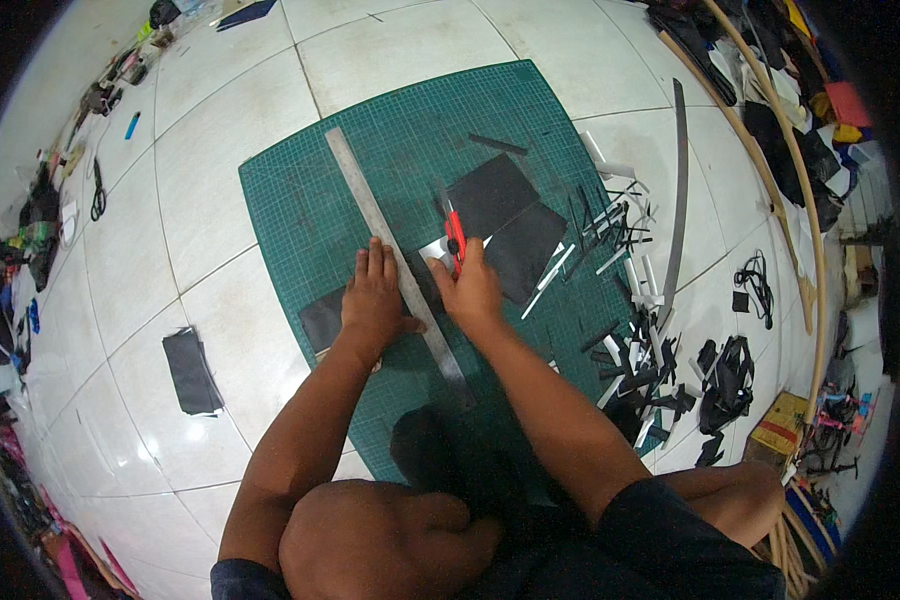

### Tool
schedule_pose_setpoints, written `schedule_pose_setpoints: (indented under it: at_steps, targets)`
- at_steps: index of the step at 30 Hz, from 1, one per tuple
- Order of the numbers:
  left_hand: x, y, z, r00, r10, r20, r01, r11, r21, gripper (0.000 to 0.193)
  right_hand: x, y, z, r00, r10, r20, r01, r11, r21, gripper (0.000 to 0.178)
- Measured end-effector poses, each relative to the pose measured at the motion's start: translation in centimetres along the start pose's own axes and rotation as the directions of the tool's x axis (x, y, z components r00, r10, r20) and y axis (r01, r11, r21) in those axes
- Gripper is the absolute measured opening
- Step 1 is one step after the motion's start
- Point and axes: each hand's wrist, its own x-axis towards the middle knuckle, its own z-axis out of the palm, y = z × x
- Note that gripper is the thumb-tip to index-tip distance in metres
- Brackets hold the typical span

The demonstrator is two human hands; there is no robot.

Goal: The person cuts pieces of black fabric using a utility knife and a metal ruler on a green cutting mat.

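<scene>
My left hand [372, 300] lies flat with fingers stretched, pressing on a long metal ruler [365, 195]. The ruler slants across a green cutting mat [290, 210]. A black sheet piece [320, 320] shows beside and partly beneath that hand. To the right of the ruler, my right hand [473, 295] grips a red box cutter [455, 232], its blade pointing away from me. White material [432, 250] peeks out by the knife, mostly hidden by my fingers. Farther right, two dark rectangular pieces [492, 192] overlap on the mat.
Black and white offcut strips [655, 350] litter the mat's right edge and the tiles. A long dark strip [678, 190] lies beyond them. Left on the floor are a stack of black pieces [190, 370] and scissors [98, 190]. Curved wooden poles [815, 230] stand far right.
</scene>
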Motion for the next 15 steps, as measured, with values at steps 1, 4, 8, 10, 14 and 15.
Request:
schedule_pose_setpoints:
  at_steps: [1,4,8,10,14,15]
  targets:
    - [-0.1,-0.1,0.0,1.0,-0.002,0.001,0.002,1.0,-0.005,0.138,-1.0,-0.4,-0.4,0.999,0.009,0.046,-0.01,1.0,0.017,0.038]
    - [0.0,-0.1,0.3,1.0,-0.003,0.001,0.003,1.0,-0.012,0.138,-5.0,0.8,0.4,0.986,-0.062,0.156,0.086,0.985,-0.152,0.035]
    - [0.2,0.0,0.6,1.0,-0.002,-0.005,0.002,1.0,0.009,0.138,-6.8,0.8,1.0,0.939,0.046,0.341,0.053,0.959,-0.277,0.031]
    - [0.2,-0.1,0.7,1.0,0.004,-0.014,-0.004,1.0,0.012,0.138,-7.0,0.6,1.1,0.941,0.067,0.333,0.026,0.964,-0.265,0.03]
    - [0.3,-0.3,0.9,1.0,0.009,-0.026,-0.009,1.0,0.015,0.138,-6.9,0.7,1.3,0.944,0.051,0.326,0.045,0.959,-0.279,0.029]
    - [0.4,-0.3,0.8,1.0,0.006,-0.022,-0.006,1.0,0.017,0.137,-6.9,0.7,1.3,0.946,0.041,0.321,0.051,0.96,-0.274,0.029]
